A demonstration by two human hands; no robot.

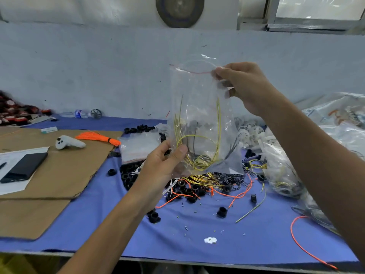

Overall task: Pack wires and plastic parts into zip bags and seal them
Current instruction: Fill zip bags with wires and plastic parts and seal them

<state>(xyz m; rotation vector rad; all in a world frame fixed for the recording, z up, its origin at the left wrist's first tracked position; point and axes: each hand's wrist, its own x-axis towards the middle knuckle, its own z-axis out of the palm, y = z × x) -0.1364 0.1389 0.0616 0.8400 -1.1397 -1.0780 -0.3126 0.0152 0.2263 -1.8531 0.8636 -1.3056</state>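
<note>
A clear zip bag with a red zip line hangs upright above the table, its mouth open at the top. Yellow and dark wires lie coiled in its lower half. My right hand pinches the bag's upper right corner. My left hand grips the bag's lower left side, thumb on the front. Below the bag, a heap of loose yellow, orange, white and black wires mixes with black plastic rings on the blue cloth.
A stack of empty zip bags lies left of the held bag. White plastic wheels and filled bags sit at the right. Cardboard carries a phone, a white controller and an orange wire bundle.
</note>
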